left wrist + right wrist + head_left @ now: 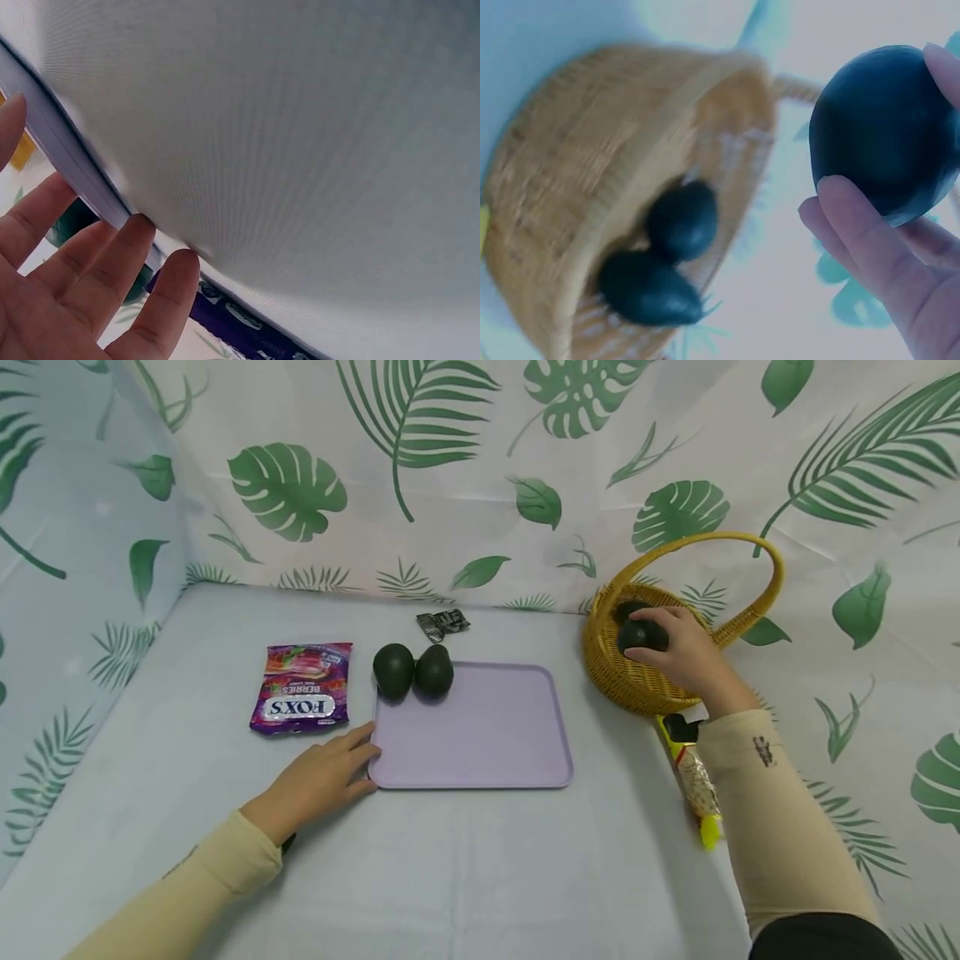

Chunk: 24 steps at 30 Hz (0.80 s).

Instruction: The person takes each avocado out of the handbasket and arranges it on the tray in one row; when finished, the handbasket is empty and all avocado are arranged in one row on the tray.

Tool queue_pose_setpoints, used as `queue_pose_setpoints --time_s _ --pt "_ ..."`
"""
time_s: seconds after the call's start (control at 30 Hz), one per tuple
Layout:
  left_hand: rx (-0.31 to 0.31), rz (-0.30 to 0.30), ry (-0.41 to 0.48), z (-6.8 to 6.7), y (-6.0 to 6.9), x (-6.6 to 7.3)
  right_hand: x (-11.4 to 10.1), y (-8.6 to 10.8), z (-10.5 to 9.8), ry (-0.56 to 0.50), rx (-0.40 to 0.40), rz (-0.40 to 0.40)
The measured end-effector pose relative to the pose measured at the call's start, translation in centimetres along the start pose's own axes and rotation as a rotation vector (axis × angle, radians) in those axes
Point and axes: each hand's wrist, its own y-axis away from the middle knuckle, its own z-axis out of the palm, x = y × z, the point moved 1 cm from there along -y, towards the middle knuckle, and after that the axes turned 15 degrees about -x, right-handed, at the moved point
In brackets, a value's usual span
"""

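My right hand (686, 652) grips a dark green avocado (642, 636) over the yellow wicker basket (611, 672). The right wrist view shows this avocado (885, 131) held between thumb and fingers, apart from two more avocados lying in the basket, one round (682, 220) and one more pointed (646, 289). With fingers extended, my left hand (318, 777) touches the left edge of the lilac tray (487, 727). Two avocados, one left (393, 672) and one right (433, 672), sit side by side at the tray's far left corner.
A purple Fox's Berries candy bag (303, 687) lies left of the tray. Behind the tray is a small black wrapped packet (442, 623). A yellow-ended packet (697, 781) lies below the basket, partly hidden by the right sleeve. The basket's tall handle (768, 572) arches above it.
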Motion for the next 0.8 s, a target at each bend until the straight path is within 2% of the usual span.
queue_pose_setpoints --time_s 0.17,0.4,0.57,0.8 --pt "-0.005 -0.007 0.006 0.1 0.0 -0.1 -3.0 0.5 0.9 -0.005 0.031 -0.121" --pt "0.009 0.000 -0.003 0.2 0.0 -0.2 -6.8 -0.5 4.1 -0.015 0.042 -0.330" --pt "0.012 0.005 -0.002 0.2 0.0 -0.2 -9.6 -2.1 6.7 -0.055 -0.012 -0.440" --pt "0.016 0.012 -0.009 0.3 0.0 -0.3 -12.1 -5.6 10.5 -0.107 -0.176 -0.468"
